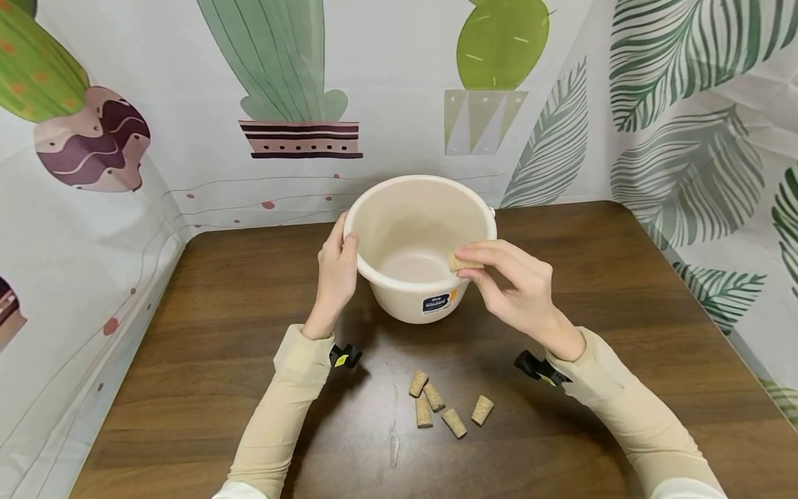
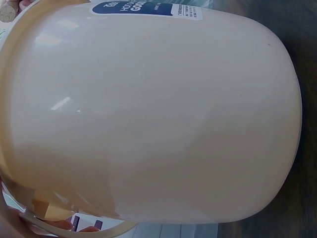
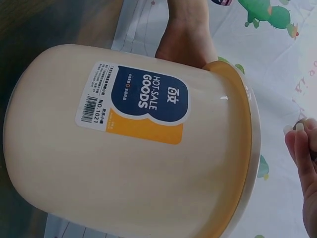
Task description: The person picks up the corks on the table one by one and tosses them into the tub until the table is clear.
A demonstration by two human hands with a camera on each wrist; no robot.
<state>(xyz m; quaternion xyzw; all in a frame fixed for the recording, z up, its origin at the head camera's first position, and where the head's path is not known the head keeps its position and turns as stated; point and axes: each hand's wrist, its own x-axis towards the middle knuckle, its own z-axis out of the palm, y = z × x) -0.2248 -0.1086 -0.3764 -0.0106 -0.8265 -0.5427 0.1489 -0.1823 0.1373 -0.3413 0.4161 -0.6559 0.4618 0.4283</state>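
Observation:
A cream plastic bucket (image 1: 393, 299) is near the back edge of the table, its mouth facing up toward the head camera. My left hand (image 1: 337, 267) grips its left rim, thumb over the edge and fingers mostly hidden behind the side. Between thumb and fingertips my right hand (image 1: 514, 284) pinches a tapered cork stopper (image 1: 460, 263) at the bucket's front right rim. Its tip overlaps the bucket's inside in the head view. A blue and yellow label (image 3: 148, 94) marks the bucket's outer wall in the right wrist view. Inside, the visible bottom is bare.
Several loose cork stoppers (image 1: 454, 423) lie on the brown wooden table (image 1: 218, 346) in front of the bucket, between the forearms. Behind the table hangs a white cloth (image 1: 399, 83) printed with cacti and leaves. A white bucket handle (image 2: 119, 229) shows in the left wrist view.

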